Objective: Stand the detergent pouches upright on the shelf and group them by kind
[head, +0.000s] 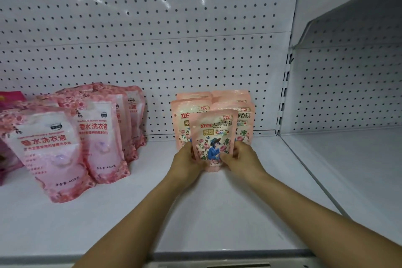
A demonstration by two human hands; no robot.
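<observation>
Peach-pink floral pouch [214, 137] stands upright, long axis vertical, pinched at its base between left hand [188, 162] and right hand [240, 159], matching pouches [243, 119] just behind.

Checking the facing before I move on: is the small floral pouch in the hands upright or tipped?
Upright. The floral pouch stands on the shelf, print facing out, left hand and right hand gripping its lower sides.

White pegboard back panel [152, 28] and slotted upright [287, 85].

White shelf [195, 213] carries rose pouches [65, 137] left, peach pouches [217, 115] centre.
</observation>
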